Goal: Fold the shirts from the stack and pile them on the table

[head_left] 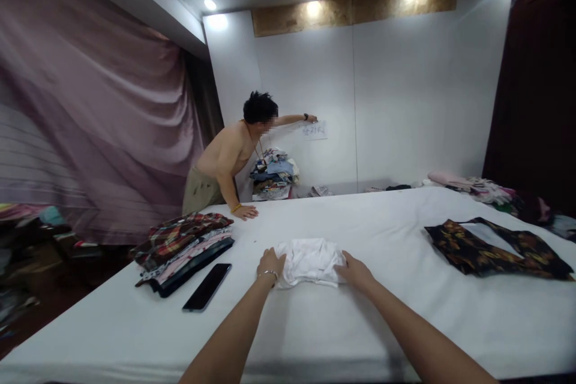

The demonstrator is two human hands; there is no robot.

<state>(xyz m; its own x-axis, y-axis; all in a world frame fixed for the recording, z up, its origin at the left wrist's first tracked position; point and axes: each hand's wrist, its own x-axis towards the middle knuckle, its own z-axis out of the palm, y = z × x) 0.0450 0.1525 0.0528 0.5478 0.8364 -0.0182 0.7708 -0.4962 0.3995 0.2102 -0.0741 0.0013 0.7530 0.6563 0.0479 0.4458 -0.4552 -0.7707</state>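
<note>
A folded white cloth garment (309, 259) lies in front of me on the white-covered table (310, 324); its exact kind does not show. My left hand (270, 266) grips its left edge, fingers on top and a bracelet at the wrist. On the opposite side, my right hand (355, 270) holds the right edge, with the thumb toward the near side. Both hands rest low, close to the table surface. The undersides of the fingers are hidden by the cloth.
Left of me are a black phone (207, 288) and a stack of folded clothes (184, 249). A dark floral garment (495, 246) lies at right. Across the table, a person (225, 156) leans on one hand and touches a paper sign (315, 130). Clothes piles (274, 174) stand behind.
</note>
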